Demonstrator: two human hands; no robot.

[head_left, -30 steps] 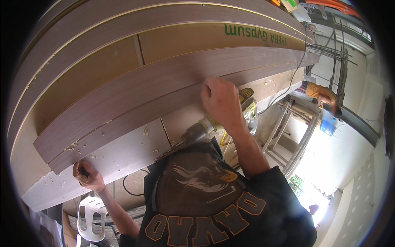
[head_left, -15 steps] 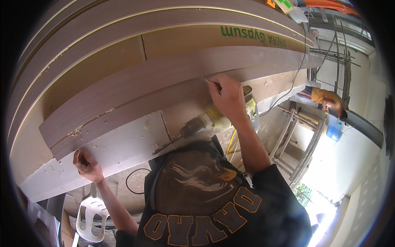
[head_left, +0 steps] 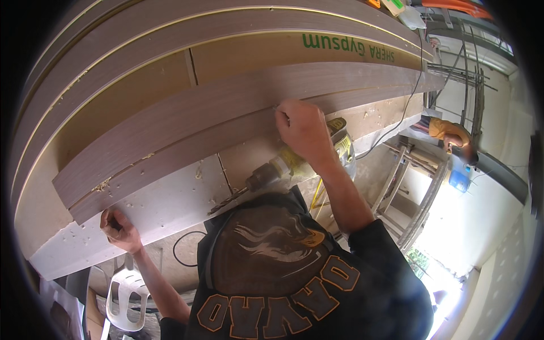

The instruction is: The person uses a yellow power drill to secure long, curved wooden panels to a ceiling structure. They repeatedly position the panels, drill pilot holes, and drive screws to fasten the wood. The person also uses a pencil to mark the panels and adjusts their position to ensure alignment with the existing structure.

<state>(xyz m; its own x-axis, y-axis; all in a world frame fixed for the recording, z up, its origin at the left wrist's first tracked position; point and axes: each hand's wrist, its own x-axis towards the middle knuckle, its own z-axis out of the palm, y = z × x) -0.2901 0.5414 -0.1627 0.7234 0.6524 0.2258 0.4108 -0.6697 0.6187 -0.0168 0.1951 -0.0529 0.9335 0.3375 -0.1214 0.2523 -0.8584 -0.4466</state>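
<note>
Nearest the camera was the person's own chest in a black shirt (head_left: 283, 283) with a printed bird emblem and orange-outlined lettering. Just beyond it, a yellow-and-grey power drill (head_left: 294, 167) with a twist bit pointing down-left lay on the pale, dust-strewn board (head_left: 170, 198), partly hidden behind the right wrist.

The left hand (head_left: 118, 226) was at the lower left, its fingers curled closed over the near edge of that pale board, close below the end of the long grey-brown wood-grain laminate strip (head_left: 226, 113). A white plastic chair (head_left: 127, 300) stood below this hand.

The right hand (head_left: 300, 131) reached forward with its fingers bent and pinched together at the seam between the wood-grain strip and the darker strip under it; whether something small sat in the pinch could not be made out. The strip ran across the whole bench from lower left to upper right, lying flat on a brown sheet of board (head_left: 130, 96) with green print at its far end.

Farther off, stacked curved panel edges (head_left: 170, 22) rose behind. To the right, a metal stepladder (head_left: 408, 187) stood well apart, and beyond it another person in an orange sleeve (head_left: 447, 130) bent over.
</note>
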